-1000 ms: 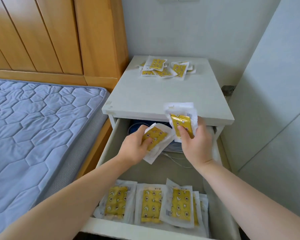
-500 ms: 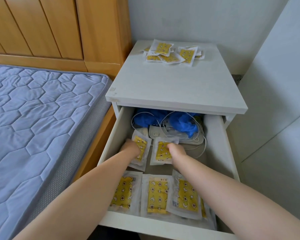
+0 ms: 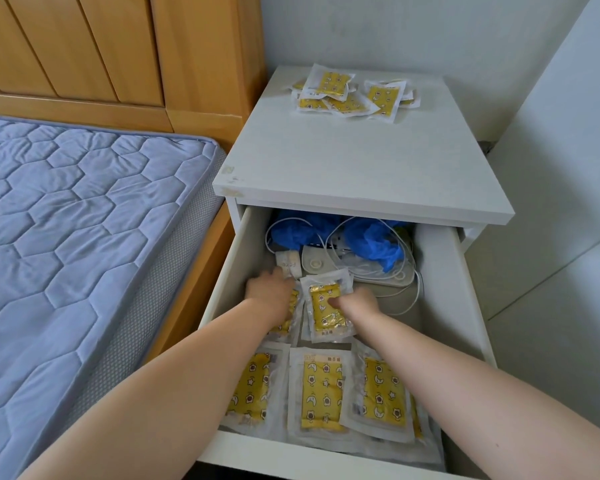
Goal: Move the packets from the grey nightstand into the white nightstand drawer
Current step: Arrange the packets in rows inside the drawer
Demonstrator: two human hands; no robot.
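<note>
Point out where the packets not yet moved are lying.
In the head view's upper middle, the loose pile of packets lies at the far end of the nightstand top, behind and above the open drawer.

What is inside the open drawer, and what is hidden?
In the drawer: front packets in a row, a middle packet pinched by the right hand, blue plastic and white cables. The left hand mostly covers another packet; the back is hidden.

Yellow star-printed packets (image 3: 354, 95) lie heaped at the back of the nightstand top (image 3: 343, 161); three (edges overlapping) line the front of the open drawer (image 3: 444, 289), two more just behind.
</note>
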